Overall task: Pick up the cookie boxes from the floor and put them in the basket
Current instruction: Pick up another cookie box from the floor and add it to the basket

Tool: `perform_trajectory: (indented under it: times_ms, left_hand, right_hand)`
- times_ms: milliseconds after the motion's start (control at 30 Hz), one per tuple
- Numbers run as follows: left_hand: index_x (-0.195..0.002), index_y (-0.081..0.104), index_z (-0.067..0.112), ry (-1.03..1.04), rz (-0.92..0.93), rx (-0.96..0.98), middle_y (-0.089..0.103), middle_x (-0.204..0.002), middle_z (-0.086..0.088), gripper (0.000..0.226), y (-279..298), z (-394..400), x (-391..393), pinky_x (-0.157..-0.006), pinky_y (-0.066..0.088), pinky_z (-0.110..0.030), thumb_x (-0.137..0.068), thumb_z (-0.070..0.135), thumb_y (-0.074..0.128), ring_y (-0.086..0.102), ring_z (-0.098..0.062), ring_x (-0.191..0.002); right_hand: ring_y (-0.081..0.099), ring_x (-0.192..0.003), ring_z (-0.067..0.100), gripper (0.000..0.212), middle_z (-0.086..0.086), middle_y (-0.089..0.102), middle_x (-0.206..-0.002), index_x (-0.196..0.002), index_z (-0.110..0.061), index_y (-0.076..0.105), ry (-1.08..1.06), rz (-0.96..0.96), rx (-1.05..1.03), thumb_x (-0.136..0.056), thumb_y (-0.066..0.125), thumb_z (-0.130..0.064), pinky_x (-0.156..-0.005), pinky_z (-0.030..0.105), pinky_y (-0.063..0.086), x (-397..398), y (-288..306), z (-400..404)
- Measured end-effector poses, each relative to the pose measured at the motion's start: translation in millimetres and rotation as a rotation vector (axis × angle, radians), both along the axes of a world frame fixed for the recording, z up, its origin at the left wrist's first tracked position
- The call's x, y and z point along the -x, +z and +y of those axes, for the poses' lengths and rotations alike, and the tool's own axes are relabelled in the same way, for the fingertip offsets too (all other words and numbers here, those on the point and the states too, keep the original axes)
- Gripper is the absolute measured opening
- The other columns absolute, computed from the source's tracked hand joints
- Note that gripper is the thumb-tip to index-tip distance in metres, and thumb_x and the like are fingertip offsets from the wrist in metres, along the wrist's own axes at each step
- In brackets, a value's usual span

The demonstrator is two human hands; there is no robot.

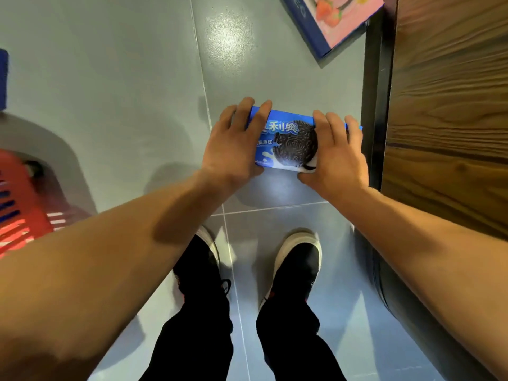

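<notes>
The blue cookie box is gripped at both ends, face up, above the grey tiled floor. The left hand is wrapped over its left end, fingers curled across the far edge; the right hand is clamped round the right end the same way. A shadow lies beneath the box, so it is judged lifted, though contact with the floor cannot be ruled out.

The red basket is seen at the left edge, blurred; its contents cannot be made out. A pink-faced box is left on the floor at the far right, so more picking appears outstanding.

A wooden cabinet crowds the right side closely. Open floor is offered leftward toward the basket. The shoes are planted just behind the box.
</notes>
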State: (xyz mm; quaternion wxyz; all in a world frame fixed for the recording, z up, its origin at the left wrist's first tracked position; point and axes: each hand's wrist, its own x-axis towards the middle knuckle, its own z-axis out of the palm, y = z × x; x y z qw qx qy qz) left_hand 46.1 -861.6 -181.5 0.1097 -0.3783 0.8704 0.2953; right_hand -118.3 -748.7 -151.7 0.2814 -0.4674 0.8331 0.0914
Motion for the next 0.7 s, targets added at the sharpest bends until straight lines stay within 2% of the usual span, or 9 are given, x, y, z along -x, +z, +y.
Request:
perform_trajectory:
  times_ms: [167,300,467,533,600,700]
  left_hand:
    - [-0.146,0.028,0.021,0.027,0.004,-0.098,0.031,-0.144,-0.01,0.105,37.0,-8.7,-15.4,-0.1,0.043,-0.04,-0.054,0.031,0.079,0.04,-0.034,-0.122]
    - [-0.146,0.031,0.019,0.081,-0.004,-0.136,0.032,-0.144,-0.012,0.103,115.0,-8.9,-46.1,-0.1,0.043,-0.041,-0.055,0.031,0.078,0.041,-0.037,-0.12]
    - [-0.144,0.032,0.019,0.155,0.015,-0.134,0.033,-0.14,-0.012,0.102,263.9,-24.7,-85.4,-0.094,0.045,-0.046,-0.055,0.038,0.077,0.043,-0.039,-0.114]
    - [-0.144,0.032,0.018,0.195,0.046,-0.134,0.033,-0.14,-0.013,0.101,322.2,-27.8,-100.7,-0.095,0.045,-0.046,-0.056,0.039,0.076,0.043,-0.039,-0.115]
    - [-0.143,0.033,0.018,0.224,0.048,-0.119,0.034,-0.139,-0.012,0.101,397.3,-29.1,-118.6,-0.096,0.044,-0.043,-0.055,0.041,0.076,0.044,-0.036,-0.116]
    - [-0.14,0.036,0.013,0.23,0.084,-0.073,0.039,-0.132,-0.014,0.101,491.2,-31.3,-139.8,-0.094,0.044,-0.042,-0.051,0.045,0.069,0.049,-0.035,-0.107]
  right_hand:
    - [0.029,-0.133,0.033,0.107,0.001,0.038,-0.141,-0.146,-0.022,0.026,0.031,-0.105,0.028,-0.056,0.083,-0.034,-0.09,0.052,0.05,-4.1,34.9,-9.6]
    - [0.032,-0.13,0.034,0.109,0.001,0.04,-0.14,-0.146,-0.021,0.028,0.104,-0.12,0.039,-0.052,0.081,-0.038,-0.089,0.053,0.051,-25.6,108.1,-15.2]
    - [0.02,-0.139,0.033,0.118,-0.001,0.029,-0.149,-0.151,-0.023,0.017,0.184,-0.141,-0.007,-0.056,0.085,-0.042,-0.096,0.054,0.047,-57.5,249.5,-41.2]
    - [0.016,-0.142,0.032,0.117,-0.003,0.025,-0.151,-0.151,-0.025,0.014,0.211,-0.155,-0.009,-0.059,0.084,-0.043,-0.093,0.053,0.049,-67.7,309.0,-52.4]
    - [0.016,-0.142,0.033,0.117,-0.003,0.025,-0.152,-0.152,-0.026,0.014,0.263,-0.143,0.016,-0.06,0.084,-0.046,-0.09,0.053,0.051,-81.8,385.1,-60.4]
    - [0.021,-0.14,0.033,0.116,-0.002,0.028,-0.151,-0.152,-0.026,0.016,0.331,-0.098,0.067,-0.06,0.082,-0.049,-0.086,0.053,0.052,-97.1,479.7,-65.8]
